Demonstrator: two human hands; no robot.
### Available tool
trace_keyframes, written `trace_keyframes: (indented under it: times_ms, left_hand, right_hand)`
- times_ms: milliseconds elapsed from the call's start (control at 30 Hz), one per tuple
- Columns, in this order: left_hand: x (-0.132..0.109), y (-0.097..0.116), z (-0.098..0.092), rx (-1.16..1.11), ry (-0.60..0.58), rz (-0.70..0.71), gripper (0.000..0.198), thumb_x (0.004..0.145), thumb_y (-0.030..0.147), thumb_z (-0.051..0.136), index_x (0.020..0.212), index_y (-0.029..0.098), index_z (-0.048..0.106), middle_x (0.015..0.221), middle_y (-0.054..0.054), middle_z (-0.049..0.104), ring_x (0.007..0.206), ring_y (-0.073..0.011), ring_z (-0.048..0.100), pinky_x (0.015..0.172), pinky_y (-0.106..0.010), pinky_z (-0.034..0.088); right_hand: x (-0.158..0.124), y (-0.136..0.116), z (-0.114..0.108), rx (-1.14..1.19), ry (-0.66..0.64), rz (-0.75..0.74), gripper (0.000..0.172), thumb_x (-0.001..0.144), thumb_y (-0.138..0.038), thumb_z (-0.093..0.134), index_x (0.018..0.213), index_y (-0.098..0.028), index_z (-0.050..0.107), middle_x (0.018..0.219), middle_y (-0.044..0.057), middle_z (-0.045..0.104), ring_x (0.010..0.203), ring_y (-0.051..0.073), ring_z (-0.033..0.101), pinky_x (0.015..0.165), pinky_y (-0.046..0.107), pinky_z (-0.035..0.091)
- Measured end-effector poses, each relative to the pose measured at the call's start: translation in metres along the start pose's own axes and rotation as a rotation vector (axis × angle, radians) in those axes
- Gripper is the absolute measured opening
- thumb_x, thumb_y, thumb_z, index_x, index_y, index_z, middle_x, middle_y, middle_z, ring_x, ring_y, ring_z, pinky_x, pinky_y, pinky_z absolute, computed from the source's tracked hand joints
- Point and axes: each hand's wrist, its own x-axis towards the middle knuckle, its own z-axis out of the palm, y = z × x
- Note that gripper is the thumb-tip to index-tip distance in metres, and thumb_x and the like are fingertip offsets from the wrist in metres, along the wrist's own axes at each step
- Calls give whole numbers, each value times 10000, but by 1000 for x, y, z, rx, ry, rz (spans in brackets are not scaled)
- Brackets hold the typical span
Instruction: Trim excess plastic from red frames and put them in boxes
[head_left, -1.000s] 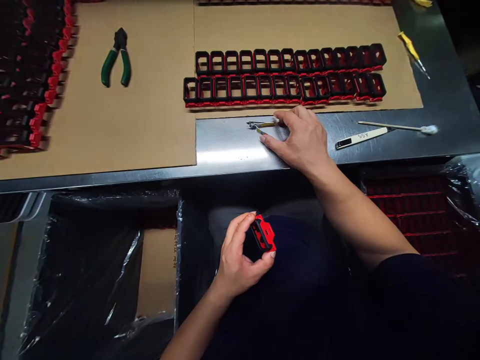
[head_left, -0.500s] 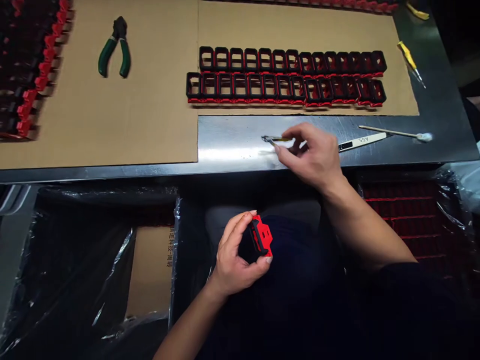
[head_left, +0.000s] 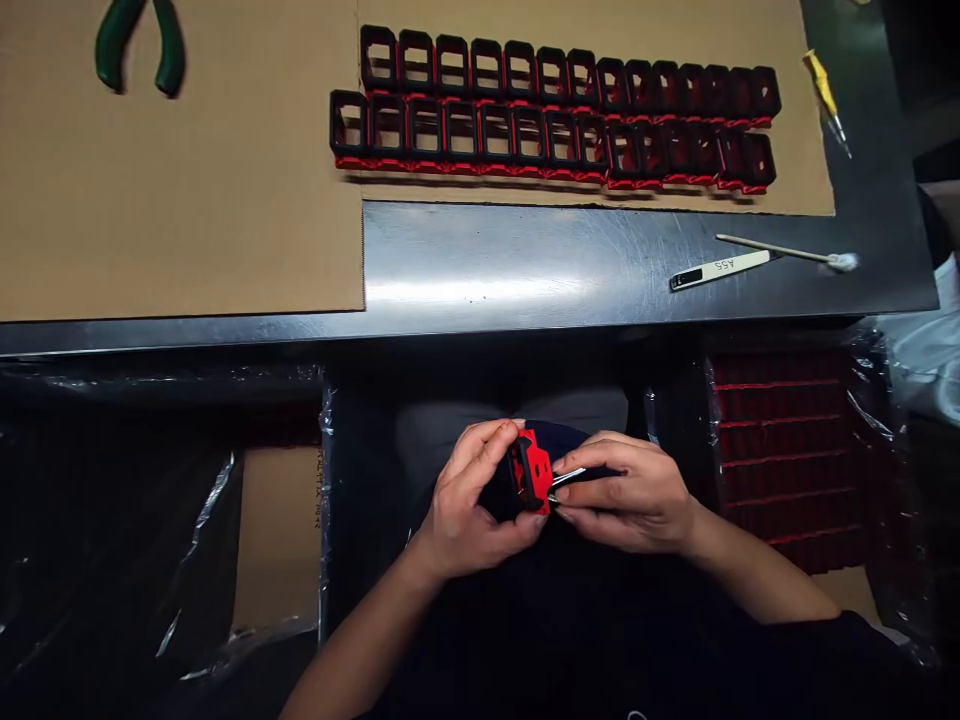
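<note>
My left hand (head_left: 476, 500) is closed round a small red and black plastic housing (head_left: 538, 470), fingers on its upper end and thumb on its lower end. The red face with small slots is turned to the right. Against that face, my right hand (head_left: 630, 493) pinches a thin, shiny metal piece (head_left: 570, 477) between thumb and fingertips. Its inner end meets or nearly meets the red face; my fingers partly hide it, so its kind is unclear. Both hands are over my lap, below the bench edge.
Two rows of similar housings (head_left: 461, 130) stand on cardboard (head_left: 187, 220) on the metal bench (head_left: 510, 265). Green-handled pliers (head_left: 171, 55), a white-handled tool marked A55 (head_left: 720, 270), a cotton swab (head_left: 787, 250) and a yellow-handled tool (head_left: 825, 90) lie there. Plastic-lined boxes (head_left: 326, 500) flank my lap.
My right hand has come down from the bench top to the housing, bringing the metal piece to its red face. My left hand still holds the housing. The view has shifted slightly.
</note>
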Motion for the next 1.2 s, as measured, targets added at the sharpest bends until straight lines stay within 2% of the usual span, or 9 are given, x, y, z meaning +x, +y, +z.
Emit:
trace_keyframes:
  times_ms: [533,800,967,1200]
  left_hand:
    - [-1,0,-3,36,23,-15,808,787,261,745,1512,222,390,1247,-169,629,1109,-290,632,904,-471,583]
    - [0,-5,-13,79,-39,13,813,838,442,753,1532,251,376,1192,-159,615,1091,-298,618,885,-494,573]
    - [-1,-5,-17,107,-62,23,843,835,538,705,1548,269,346,1176,-148,621,1131,-311,608,954,-557,555]
    - [-1,-4,-19,133,-61,7,842,814,588,689,1525,255,385,1177,-145,655,1132,-322,645,1004,-592,536]
  right_hand:
    - [5,4,-3,-46,-91,-78,44,856,-181,740,894,-165,753,928,106,771,783,180,733,691,297,634]
    - [13,-6,-12,-85,-225,-21,95,926,-182,674,991,-162,741,1014,104,781,875,184,759,765,277,651]
    - [16,-8,-10,-64,-242,-21,87,941,-159,647,986,-148,720,992,100,781,838,174,754,718,260,647]
    - [12,-6,-8,-80,-256,-49,132,929,-132,638,1039,-164,704,1016,80,778,865,174,752,761,276,651]
